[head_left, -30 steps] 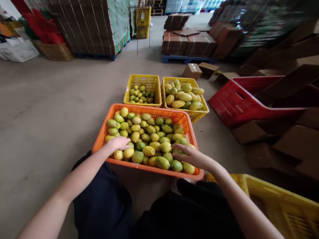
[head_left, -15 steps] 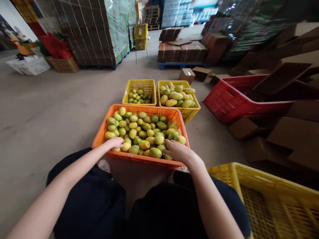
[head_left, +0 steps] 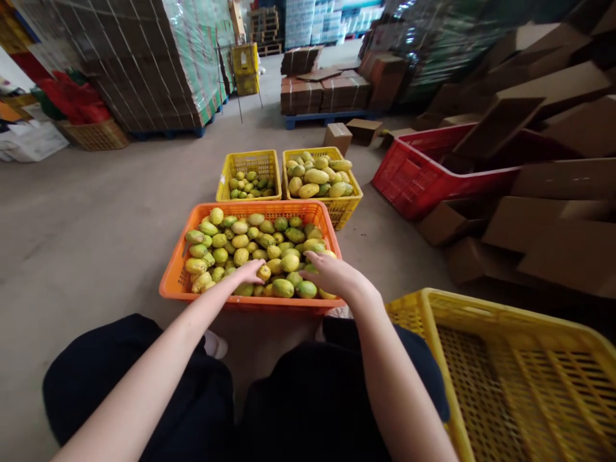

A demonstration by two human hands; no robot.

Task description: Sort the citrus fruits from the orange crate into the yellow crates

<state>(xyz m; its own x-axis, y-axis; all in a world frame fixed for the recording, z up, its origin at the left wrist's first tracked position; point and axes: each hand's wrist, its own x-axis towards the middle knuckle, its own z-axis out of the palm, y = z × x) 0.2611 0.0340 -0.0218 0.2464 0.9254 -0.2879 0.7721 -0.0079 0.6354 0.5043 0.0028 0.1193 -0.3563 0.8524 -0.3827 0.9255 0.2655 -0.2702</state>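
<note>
An orange crate full of green and yellow fruits stands on the floor before my knees. My left hand reaches in over the front middle, its fingers closed round a small yellow fruit. To the right of it, my right hand lies over the fruits near the crate's right end, fingers spread, with no fruit visibly gripped. Behind the orange crate, a yellow crate contains small fruits, and a second yellow crate beside it carries larger, longer ones.
A large yellow crate stands close by my right knee. Farther right are a red crate and a heap of cardboard boxes. Strapped cardboard rests on a blue pallet behind.
My left hand has moved right along the crate's front and now has a yellow fruit in its fingers. My right hand stays over the right part. The view has shifted slightly.
</note>
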